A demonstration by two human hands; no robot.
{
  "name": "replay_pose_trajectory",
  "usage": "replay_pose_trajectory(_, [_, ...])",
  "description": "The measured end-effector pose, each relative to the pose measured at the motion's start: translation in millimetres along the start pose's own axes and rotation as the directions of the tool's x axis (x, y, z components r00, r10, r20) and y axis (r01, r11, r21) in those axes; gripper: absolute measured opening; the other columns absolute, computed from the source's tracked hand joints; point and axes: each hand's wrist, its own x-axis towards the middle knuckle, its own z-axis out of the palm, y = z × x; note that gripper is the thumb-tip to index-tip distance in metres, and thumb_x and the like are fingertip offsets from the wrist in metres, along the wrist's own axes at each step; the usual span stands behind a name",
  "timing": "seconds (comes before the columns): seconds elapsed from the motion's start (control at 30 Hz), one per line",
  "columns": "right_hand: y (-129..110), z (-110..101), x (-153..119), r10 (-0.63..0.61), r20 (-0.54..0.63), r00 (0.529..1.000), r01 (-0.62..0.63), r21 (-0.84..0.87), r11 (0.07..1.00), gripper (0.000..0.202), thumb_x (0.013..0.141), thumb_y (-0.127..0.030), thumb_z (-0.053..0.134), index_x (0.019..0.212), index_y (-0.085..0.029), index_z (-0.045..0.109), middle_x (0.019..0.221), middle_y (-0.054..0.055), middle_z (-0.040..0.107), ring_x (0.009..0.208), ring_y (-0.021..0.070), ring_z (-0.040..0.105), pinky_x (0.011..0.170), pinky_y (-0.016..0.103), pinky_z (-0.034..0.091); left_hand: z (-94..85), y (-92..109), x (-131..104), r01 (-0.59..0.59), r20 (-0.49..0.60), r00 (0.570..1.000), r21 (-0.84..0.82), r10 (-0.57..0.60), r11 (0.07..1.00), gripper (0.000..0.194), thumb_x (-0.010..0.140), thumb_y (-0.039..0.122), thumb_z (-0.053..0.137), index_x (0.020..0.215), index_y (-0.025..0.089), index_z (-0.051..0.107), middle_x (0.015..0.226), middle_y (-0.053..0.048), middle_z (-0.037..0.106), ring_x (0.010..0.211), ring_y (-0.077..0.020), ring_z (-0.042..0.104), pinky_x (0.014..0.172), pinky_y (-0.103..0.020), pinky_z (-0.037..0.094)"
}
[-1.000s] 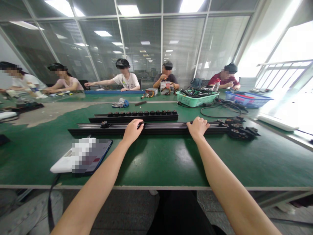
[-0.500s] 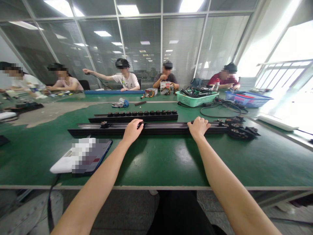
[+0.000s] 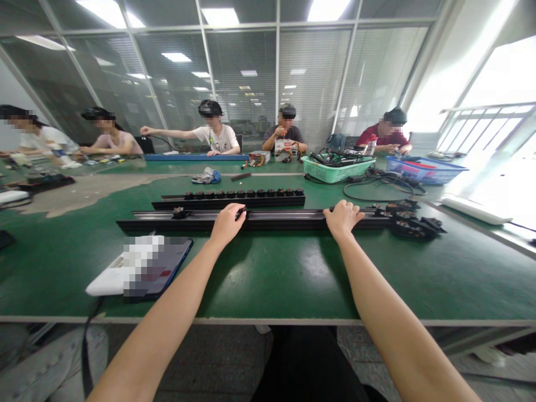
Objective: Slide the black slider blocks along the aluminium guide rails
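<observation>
A long black rail (image 3: 285, 222) with a silvery channel lies crosswise on the green table. My left hand (image 3: 227, 224) is closed round a small black part (image 3: 240, 213) at the rail's middle; the fingertips are partly hidden. Farther right, my right hand (image 3: 343, 220) grips the rail from above, its thumb on the near side. Another small black fitting (image 3: 179, 213) sits in the channel left of my left hand. At the right end, several black fittings (image 3: 414, 226) lie in a heap. Behind runs a shorter black rail (image 3: 230, 203) with a row of such fittings on it.
A phone (image 3: 178, 268) and a white device (image 3: 109, 276) with a cable lie at the near left. Farther back are a grey-blue glove (image 3: 207, 176), a green basket (image 3: 335, 170) of cables and a blue basket (image 3: 427, 172). Several co-workers sit across the table.
My right hand has shifted very slightly to the right along the rail. My left hand stays in place. A co-worker's outstretched arm across the table has dropped a little.
</observation>
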Motion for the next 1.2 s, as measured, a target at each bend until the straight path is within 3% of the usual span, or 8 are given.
replay_pose_trajectory(0.47, [4.2,0.1,3.9,0.038,0.007,0.999,-0.038,0.011,0.999,0.040,0.090,-0.035,0.060,0.120,-0.008,0.059,0.127,0.024,0.060,0.123,0.0369,0.047,0.100,0.048,0.031,1.1,-1.1,0.2,-0.004,-0.006,1.000,0.007,0.004,1.000,0.029,0.095,0.028,0.053,0.113,0.018,0.073,0.120,-0.012,0.074,0.112,-0.0270,0.069,0.104,-0.043,0.054])
replay_pose_trajectory(1.2, [-0.7,-4.5,0.3,0.052,0.003,0.999,-0.052,0.003,0.999,0.036,0.092,-0.023,0.050,0.120,-0.002,0.061,0.129,0.028,0.055,0.125,0.0397,0.043,0.101,0.050,0.031,1.9,-1.0,0.4,-0.005,-0.010,1.000,0.001,0.005,1.000,0.029,0.095,0.028,0.053,0.114,0.018,0.073,0.121,-0.011,0.073,0.112,-0.0272,0.069,0.104,-0.043,0.055])
